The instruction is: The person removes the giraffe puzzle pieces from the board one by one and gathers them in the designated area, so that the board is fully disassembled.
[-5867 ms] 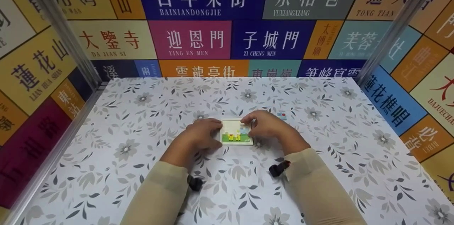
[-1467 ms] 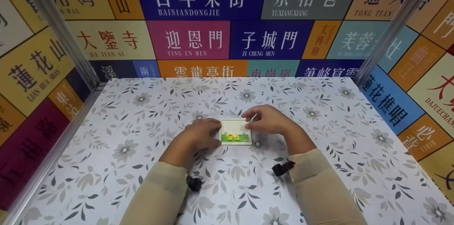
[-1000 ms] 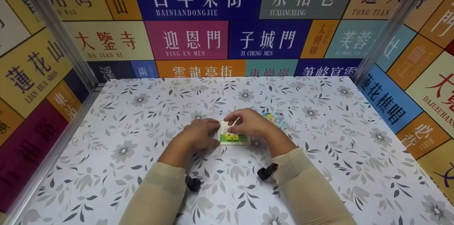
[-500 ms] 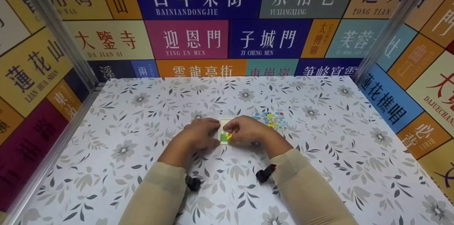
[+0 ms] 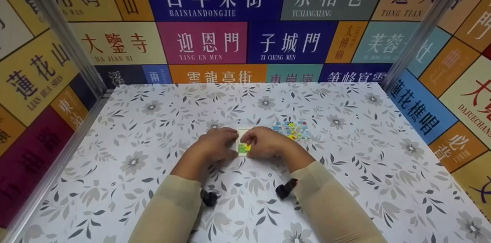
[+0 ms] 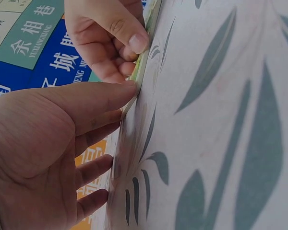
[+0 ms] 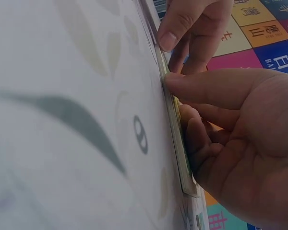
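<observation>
One cream rectangular tray: left grip unclenched against edge; right grip curled over, can't tell if pinching. Uneven press might pop green puzzle pieces loose.

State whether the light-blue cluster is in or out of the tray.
Out: the cluster lies on the floral tabletop beyond the right hand.

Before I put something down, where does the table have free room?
Free: table left of the left hand, right of the loose pieces, and behind them to the wall. Crowded: the centre, with the right hand over the board.
</observation>
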Available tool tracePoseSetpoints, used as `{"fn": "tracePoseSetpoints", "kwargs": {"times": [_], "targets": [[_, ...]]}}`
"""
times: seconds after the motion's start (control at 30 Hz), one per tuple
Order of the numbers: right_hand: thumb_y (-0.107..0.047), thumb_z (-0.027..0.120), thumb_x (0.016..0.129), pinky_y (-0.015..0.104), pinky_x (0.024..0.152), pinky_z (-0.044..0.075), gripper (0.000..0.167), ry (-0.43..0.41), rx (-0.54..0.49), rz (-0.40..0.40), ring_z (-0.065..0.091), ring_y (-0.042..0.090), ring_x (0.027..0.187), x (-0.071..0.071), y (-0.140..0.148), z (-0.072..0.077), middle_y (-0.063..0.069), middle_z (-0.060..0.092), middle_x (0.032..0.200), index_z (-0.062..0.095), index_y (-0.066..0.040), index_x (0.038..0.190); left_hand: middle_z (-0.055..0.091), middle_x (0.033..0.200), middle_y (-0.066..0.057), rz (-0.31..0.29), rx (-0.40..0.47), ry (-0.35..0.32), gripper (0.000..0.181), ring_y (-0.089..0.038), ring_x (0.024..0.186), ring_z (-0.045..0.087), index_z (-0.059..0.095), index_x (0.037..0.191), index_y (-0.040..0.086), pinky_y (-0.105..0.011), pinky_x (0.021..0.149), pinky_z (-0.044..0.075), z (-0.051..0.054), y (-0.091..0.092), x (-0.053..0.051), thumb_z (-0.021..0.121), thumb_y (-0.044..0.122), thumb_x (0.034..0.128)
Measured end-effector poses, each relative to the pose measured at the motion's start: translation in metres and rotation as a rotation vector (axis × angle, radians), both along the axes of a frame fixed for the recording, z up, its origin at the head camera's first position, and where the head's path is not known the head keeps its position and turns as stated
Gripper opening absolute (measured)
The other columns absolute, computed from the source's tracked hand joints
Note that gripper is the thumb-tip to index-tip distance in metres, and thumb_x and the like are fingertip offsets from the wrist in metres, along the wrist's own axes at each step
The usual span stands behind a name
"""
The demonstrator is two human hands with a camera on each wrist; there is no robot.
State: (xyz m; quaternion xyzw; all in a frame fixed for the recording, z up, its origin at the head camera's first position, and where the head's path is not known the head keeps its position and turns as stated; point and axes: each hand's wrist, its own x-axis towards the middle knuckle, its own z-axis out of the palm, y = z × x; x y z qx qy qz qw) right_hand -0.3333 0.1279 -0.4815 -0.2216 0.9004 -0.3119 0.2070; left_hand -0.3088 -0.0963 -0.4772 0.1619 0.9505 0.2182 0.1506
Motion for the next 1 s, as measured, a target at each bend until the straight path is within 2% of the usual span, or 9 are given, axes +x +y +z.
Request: {"fn": "tracePoseSetpoints", "kwargs": {"times": [0.17,0.43,0.77,1.0], "targets": [[-0.011,0.085,0.084,0.033,0.089,0.054,0.039,-0.002,-0.010,0.000,0.063,0.013,0.097,-0.0005,-0.0013,0.0000,-0.002,0.068,0.107,0.072,-0.018,0.120,0.046,0.170,0.008,0.007,0.009,-0.008,0.066,-0.041,0.165,0.025,0.056,0.157,0.026,-0.063,0.131,0.025,0.0003,0.0000,0.0000,0.078,0.037,0.0955],[-0.009,0.084,0.082,0.032,0.086,0.056,0.046,-0.012,0.006,-0.050,0.066,0.013,0.096,0.0014,-0.0029,0.0038,-0.003,0.072,0.106,0.074,-0.019,0.125,0.047,0.169,0.007,-0.003,0.010,0.010,0.066,-0.044,0.164,0.024,0.057,0.157,0.026,-0.064,0.131,0.025,0.0010,0.0000,0.0002,0.079,0.037,0.0953],[-0.006,0.082,0.083,0.032,0.084,0.055,0.050,0.036,0.044,-0.003,0.064,0.014,0.093,0.0037,-0.0068,0.0060,-0.002,0.072,0.104,0.075,-0.017,0.131,0.047,0.169,0.008,0.009,0.017,0.003,0.067,-0.044,0.165,0.023,0.057,0.157,0.027,-0.065,0.132,0.024,0.0009,-0.0006,0.0008,0.079,0.036,0.0945],[-0.003,0.075,0.082,0.031,0.079,0.053,0.053,0.060,0.040,0.015,0.063,0.013,0.089,0.0042,-0.0063,0.0078,-0.003,0.071,0.101,0.074,-0.019,0.132,0.049,0.168,0.005,-0.013,0.000,0.029,0.068,-0.037,0.159,0.037,0.057,0.156,0.024,-0.062,0.128,0.033,0.0010,0.0001,0.0013,0.079,0.035,0.0928]]}}
